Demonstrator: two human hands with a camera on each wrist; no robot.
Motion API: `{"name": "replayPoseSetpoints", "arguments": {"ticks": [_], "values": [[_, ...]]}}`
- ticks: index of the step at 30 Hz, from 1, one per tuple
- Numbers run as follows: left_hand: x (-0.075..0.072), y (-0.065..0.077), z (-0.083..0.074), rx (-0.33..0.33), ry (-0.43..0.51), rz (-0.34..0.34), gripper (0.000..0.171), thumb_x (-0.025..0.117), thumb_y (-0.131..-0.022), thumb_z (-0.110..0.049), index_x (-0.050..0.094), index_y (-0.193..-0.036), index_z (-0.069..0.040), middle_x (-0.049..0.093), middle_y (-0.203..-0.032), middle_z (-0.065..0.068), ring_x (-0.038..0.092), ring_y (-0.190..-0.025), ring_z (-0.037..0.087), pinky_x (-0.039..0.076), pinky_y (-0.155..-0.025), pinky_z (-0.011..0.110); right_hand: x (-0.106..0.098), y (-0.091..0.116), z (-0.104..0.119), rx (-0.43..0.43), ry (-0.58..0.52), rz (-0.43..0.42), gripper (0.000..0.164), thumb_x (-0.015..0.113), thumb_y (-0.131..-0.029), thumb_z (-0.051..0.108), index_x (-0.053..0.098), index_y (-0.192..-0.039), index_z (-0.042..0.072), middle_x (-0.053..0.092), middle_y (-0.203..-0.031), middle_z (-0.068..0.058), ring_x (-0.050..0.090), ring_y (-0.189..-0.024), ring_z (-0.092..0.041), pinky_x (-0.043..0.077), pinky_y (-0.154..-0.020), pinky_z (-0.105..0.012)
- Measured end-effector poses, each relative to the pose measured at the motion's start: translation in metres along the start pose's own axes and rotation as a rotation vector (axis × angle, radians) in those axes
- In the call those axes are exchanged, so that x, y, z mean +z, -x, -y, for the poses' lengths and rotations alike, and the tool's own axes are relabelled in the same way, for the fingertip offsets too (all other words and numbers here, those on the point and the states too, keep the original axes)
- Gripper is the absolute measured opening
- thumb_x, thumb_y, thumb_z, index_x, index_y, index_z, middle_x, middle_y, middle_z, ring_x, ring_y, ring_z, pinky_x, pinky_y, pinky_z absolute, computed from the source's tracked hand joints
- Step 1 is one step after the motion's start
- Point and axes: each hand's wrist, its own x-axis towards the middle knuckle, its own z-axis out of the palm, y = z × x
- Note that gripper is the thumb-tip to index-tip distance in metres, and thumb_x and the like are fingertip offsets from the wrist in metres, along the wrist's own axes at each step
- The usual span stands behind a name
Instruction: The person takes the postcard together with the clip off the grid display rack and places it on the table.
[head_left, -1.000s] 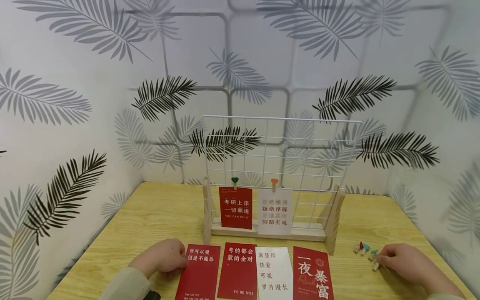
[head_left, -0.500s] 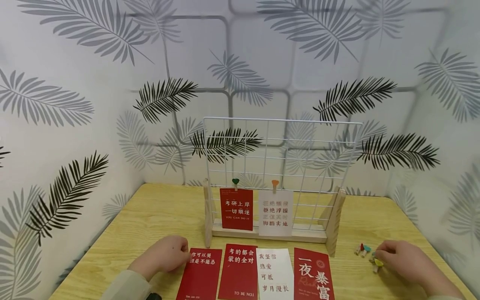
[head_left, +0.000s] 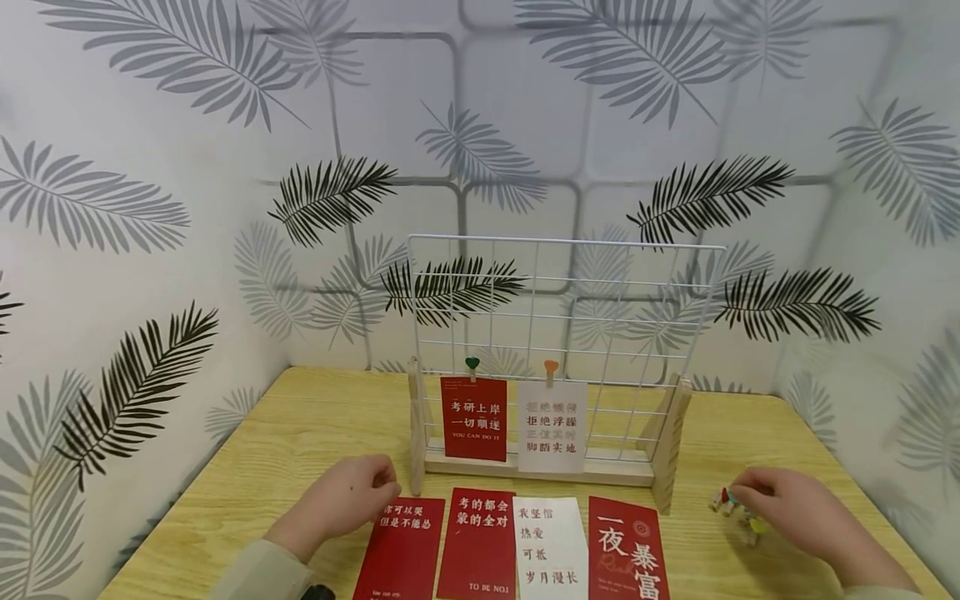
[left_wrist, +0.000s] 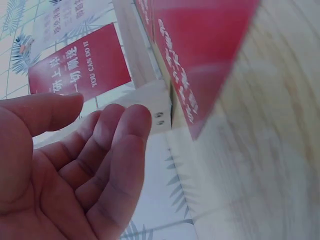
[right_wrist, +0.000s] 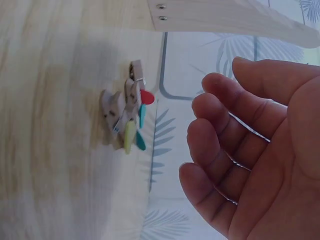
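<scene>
My left hand (head_left: 347,502) hovers over the upper left corner of a red card (head_left: 399,550). In the left wrist view its fingers (left_wrist: 132,165) are loosely curled, with nothing between them and the thumb. On the right, my other hand (head_left: 797,510) is raised just over a small cluster of wooden clothespins (right_wrist: 131,95) with red, teal, green and yellow tops. Its fingers (right_wrist: 205,140) are relaxed and hold nothing. Beside the first card lie another red card (head_left: 477,550), a white card (head_left: 551,554) and a red card with large white characters (head_left: 628,550).
Behind the cards stands a white wire grid rack (head_left: 566,242) on a wooden base (head_left: 615,475). A red card (head_left: 476,433) and a white card (head_left: 552,433) hang on it from green and orange heart clothespins. A patterned wall encloses the wooden table (head_left: 337,417).
My left hand has risen and shifted right and forward over the card. The right hand has lifted off the clothespins and moved left, showing a yellow one.
</scene>
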Motion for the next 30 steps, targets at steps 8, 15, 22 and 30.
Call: {"name": "replayPoseSetpoints", "arguments": {"ticks": [8,15,22,30], "values": [[0.002,-0.004,-0.015,0.041,0.052,-0.089,0.007,0.067,-0.097,-0.021,0.068,-0.093,-0.015,0.06,-0.073,-0.005,0.053,-0.063,0.015,0.046,-0.055,0.033,-0.002,-0.001,0.024,-0.032,0.006,-0.035,0.035,0.057,-0.103,0.044,0.072,-0.11,0.014,0.068,-0.093,0.003,0.063,-0.085,-0.016,0.05,-0.069,-0.039],[0.005,-0.007,-0.027,0.057,0.109,-0.129,0.007,0.068,-0.097,-0.021,0.068,-0.098,-0.014,0.065,-0.082,-0.003,0.057,-0.07,0.015,0.05,-0.062,0.033,0.001,-0.002,0.048,-0.075,-0.013,-0.075,0.03,0.058,-0.103,0.041,0.072,-0.109,0.015,0.066,-0.084,0.004,0.061,-0.075,-0.018,0.049,-0.066,-0.037],[0.01,-0.012,-0.033,0.072,0.123,-0.155,0.012,0.068,-0.098,-0.021,0.067,-0.107,-0.014,0.065,-0.09,-0.008,0.061,-0.082,0.013,0.054,-0.071,0.032,0.002,-0.006,0.07,-0.133,0.002,-0.129,0.026,0.061,-0.102,0.039,0.074,-0.111,0.019,0.071,-0.101,0.003,0.06,-0.077,-0.013,0.05,-0.068,-0.038],[0.017,-0.018,-0.038,0.104,0.194,-0.16,0.018,0.068,-0.098,-0.023,0.065,-0.114,-0.015,0.067,-0.1,-0.005,0.064,-0.092,0.015,0.057,-0.077,0.035,0.007,-0.013,0.094,-0.136,-0.053,-0.128,0.029,0.062,-0.102,0.037,0.072,-0.119,0.016,0.07,-0.094,0.002,0.055,-0.064,-0.017,0.046,-0.059,-0.036]]}}
